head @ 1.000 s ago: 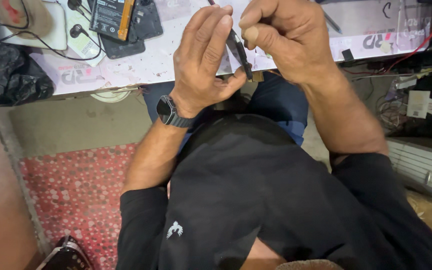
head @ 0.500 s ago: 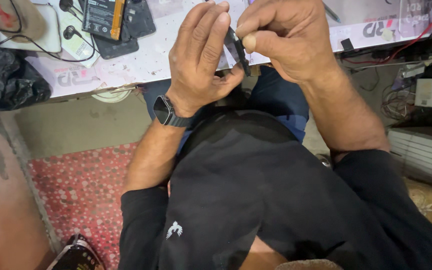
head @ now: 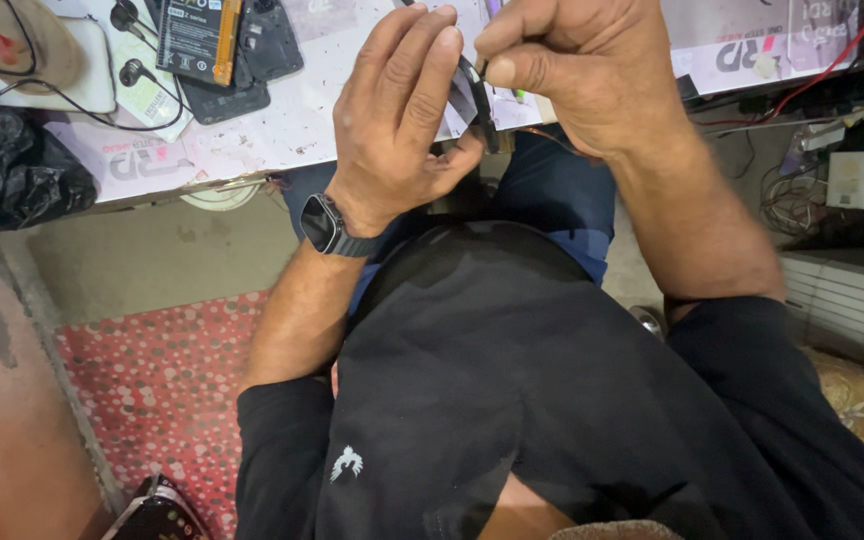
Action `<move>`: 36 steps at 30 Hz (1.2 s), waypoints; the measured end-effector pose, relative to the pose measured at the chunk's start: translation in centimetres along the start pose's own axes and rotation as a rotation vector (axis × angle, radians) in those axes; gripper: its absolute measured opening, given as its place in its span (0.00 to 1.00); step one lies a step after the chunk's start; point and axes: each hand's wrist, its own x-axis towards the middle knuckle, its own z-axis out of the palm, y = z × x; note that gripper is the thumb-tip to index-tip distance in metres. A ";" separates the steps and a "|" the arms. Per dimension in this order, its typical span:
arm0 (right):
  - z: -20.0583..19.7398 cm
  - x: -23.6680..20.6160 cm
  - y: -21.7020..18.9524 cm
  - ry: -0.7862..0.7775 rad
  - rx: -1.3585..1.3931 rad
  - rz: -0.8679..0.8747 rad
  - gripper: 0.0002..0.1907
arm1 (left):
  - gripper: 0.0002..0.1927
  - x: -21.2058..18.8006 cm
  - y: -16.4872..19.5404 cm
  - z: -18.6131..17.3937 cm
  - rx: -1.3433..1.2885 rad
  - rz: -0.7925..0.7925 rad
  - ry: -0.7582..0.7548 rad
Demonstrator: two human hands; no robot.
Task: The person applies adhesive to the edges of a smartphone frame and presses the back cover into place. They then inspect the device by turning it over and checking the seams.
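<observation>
While both hands [head: 492, 90] pinch a thin dark device [head: 474, 95] — perhaps a phone.

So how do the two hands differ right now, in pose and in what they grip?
The left hand has its fingers stretched long along the thin dark part, thumb beneath it; the right hand is curled into a near fist, pinching at that part's upper edge. The left wrist carries a dark smartwatch; the right wrist is bare. Both touch the same part, above the table edge.
</observation>
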 end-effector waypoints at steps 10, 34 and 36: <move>-1.4 -0.5 0.4 -0.062 -0.123 0.009 0.03 | 0.42 0.2 0.0 0.1 0.015 0.024 -0.014; -1.7 -0.1 -2.3 -0.148 -0.285 0.122 0.04 | 0.42 0.2 0.1 0.0 0.009 0.049 -0.105; -1.7 -0.2 -2.5 -0.177 -0.248 0.095 0.03 | 0.41 0.3 0.1 -0.1 0.009 0.060 -0.105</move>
